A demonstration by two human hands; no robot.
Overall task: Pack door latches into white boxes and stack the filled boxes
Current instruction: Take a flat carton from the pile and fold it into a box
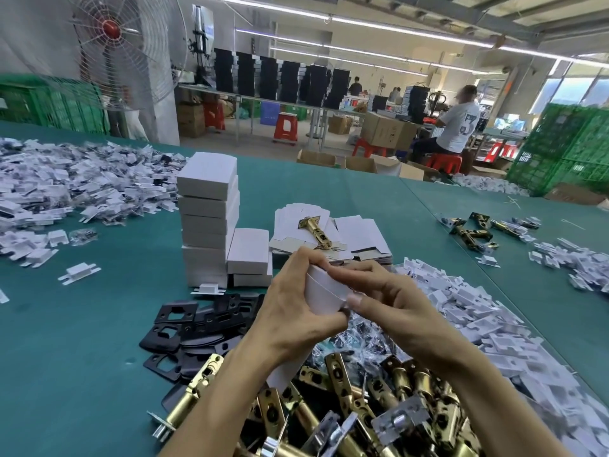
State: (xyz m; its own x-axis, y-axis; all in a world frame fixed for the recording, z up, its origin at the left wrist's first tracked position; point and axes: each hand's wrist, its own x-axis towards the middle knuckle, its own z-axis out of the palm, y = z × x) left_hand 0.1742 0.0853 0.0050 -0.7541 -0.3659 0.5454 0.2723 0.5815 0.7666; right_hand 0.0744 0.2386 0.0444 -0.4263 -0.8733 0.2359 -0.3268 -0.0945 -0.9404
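My left hand (293, 308) and my right hand (382, 298) both grip one white box (324, 295) held above the green table (82, 357), fingers curled over its end. A tall stack of filled white boxes (207, 219) stands behind to the left, with a shorter stack (249, 255) beside it. Flat unfolded boxes (356, 239) lie beyond my hands with one brass latch (314, 230) on top. A heap of brass door latches (362, 407) lies under my forearms.
Black strike plates (188, 328) lie left of the latches. White plastic inserts are piled at the right (478, 324) and far left (66, 183). More latches (474, 230) lie far right. Green crates (560, 150), a large fan (125, 47) and a seated person (458, 127) are behind the table.
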